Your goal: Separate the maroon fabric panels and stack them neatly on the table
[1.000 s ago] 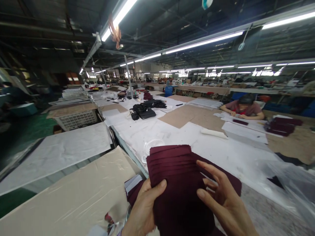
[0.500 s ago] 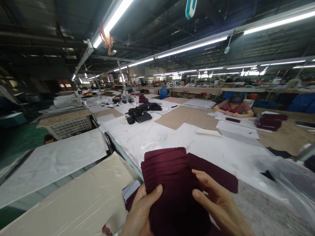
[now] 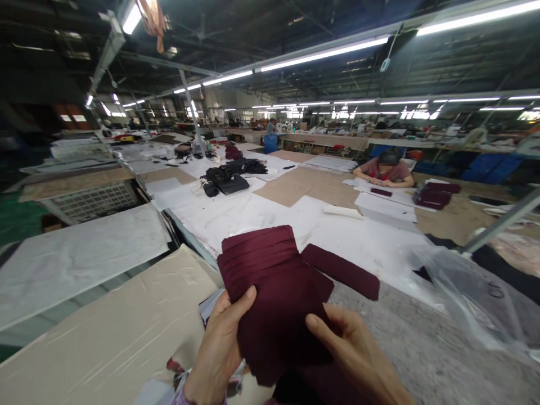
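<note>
A fanned stack of maroon fabric pieces [image 3: 274,287] is held up in front of me, its far edges stepped one behind another. At its left side my left hand [image 3: 223,337] grips it, thumb on top and fingers underneath. My right hand [image 3: 352,346] pinches the lower right edge, its thumb over the cloth and the other fingers partly hidden behind. On the table beyond, a long maroon fabric strip [image 3: 341,271] lies flat. Part of another maroon piece [image 3: 324,286] shows between that strip and the stack.
The white-covered table [image 3: 291,216] carries a dark cloth pile [image 3: 230,177] and brown paper [image 3: 312,188]. Clear plastic [image 3: 468,304] lies at right. A co-worker [image 3: 386,169] leans over the far side near maroon pieces [image 3: 434,196]. A cream-covered surface [image 3: 118,320] is at left.
My view has turned right and down. Both hands still hold the stack; the right hand has slid toward its lower edge, and a maroon piece behind it has come into view.
</note>
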